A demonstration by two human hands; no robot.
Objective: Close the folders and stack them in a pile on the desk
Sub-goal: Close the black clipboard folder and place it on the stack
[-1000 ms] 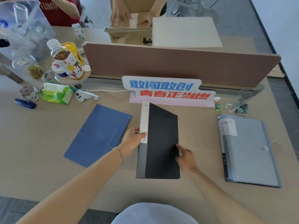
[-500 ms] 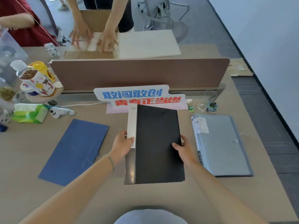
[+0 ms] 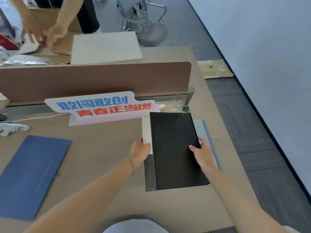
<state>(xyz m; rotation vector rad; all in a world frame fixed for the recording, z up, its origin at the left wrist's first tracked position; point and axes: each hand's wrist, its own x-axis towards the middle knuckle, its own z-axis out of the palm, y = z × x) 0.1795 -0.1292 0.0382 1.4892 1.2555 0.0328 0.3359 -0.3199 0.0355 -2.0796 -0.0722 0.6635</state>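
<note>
A closed black folder (image 3: 173,148) with a white spine label is held flat between both hands. My left hand (image 3: 139,151) grips its spine edge, my right hand (image 3: 201,153) grips its right edge. The black folder covers almost all of a grey translucent folder (image 3: 201,130), of which only a strip along the right side shows. I cannot tell whether the two touch. A closed blue folder (image 3: 32,174) lies flat on the desk (image 3: 104,148) at the left, away from both hands.
A brown divider panel (image 3: 94,79) runs across the back of the desk with a white sign (image 3: 99,105) in blue and red lettering before it. A clear cup (image 3: 179,102) stands behind the black folder. Another person's hands (image 3: 43,33) work on cardboard beyond the divider. The desk's right edge is close.
Both hands have carried the black folder from the desk's middle to the right, over the grey folder. My view has swung right with it; the blue folder has stayed put.
</note>
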